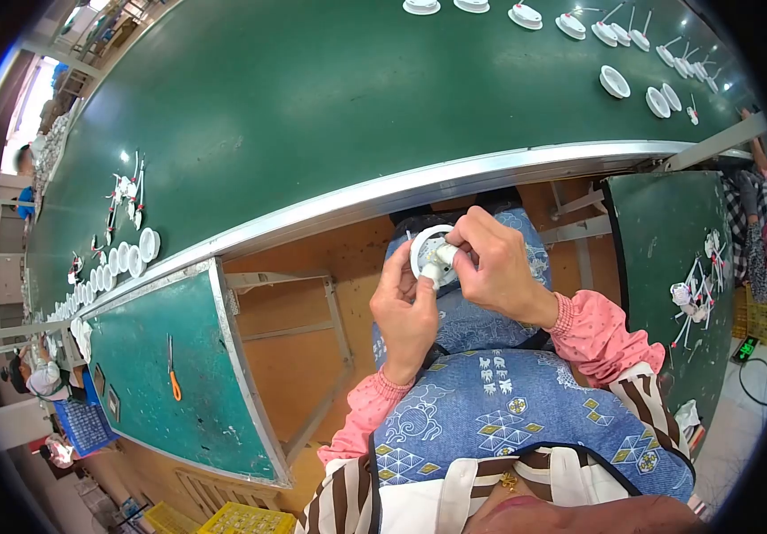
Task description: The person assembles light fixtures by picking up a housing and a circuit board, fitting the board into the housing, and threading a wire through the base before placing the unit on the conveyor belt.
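Observation:
In front of my lap, a white round plastic housing [417, 255] is tilted toward me, and a small pale part with dark spots [434, 249] shows inside its ring. My left hand [408, 316] grips the housing from the left and below, fingers behind it and its white-covered thumb at the lower rim. From the right, my right hand [497, 267] is closed at the rim, index finger bent and white-covered thumb reaching inside the ring. Whatever lies under its fingertips is hidden. Both hands are above the blue patterned apron [463, 325].
A green table [312, 116] with a metal edge runs across ahead. White housings [615, 82] stand at its far right, and a row of white rings [149, 243] at left. Orange-handled scissors [174, 383] lie on the left side table. Wired parts [695, 294] lie at right.

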### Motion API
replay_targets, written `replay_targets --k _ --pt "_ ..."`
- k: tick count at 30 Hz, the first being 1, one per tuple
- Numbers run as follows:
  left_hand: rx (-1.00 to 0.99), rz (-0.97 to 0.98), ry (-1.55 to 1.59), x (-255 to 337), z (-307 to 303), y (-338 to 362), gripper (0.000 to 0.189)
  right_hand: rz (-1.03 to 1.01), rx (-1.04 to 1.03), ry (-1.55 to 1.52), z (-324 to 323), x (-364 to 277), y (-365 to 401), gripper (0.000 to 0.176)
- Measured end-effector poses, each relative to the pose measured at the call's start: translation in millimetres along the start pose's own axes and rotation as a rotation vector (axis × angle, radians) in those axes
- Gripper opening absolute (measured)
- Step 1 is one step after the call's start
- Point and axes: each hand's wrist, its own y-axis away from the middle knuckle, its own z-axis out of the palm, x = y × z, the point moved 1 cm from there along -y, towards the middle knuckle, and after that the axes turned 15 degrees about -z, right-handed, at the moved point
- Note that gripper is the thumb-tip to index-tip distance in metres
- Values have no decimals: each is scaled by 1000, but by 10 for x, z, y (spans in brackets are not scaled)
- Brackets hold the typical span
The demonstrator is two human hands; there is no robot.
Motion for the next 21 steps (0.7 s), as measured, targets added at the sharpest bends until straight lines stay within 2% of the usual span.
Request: replay_targets --k 6,14,21 --pt "13 -114 97 -51 20 -81 32 23 -42 53 17 19 30 21" --pt "-25 -151 153 -171 -17 -99 31 72 30 21 -72 2 69 31" --pt "-77 -136 143 -57 -5 -57 28 31 -202 -136 -103 -15 40 39"
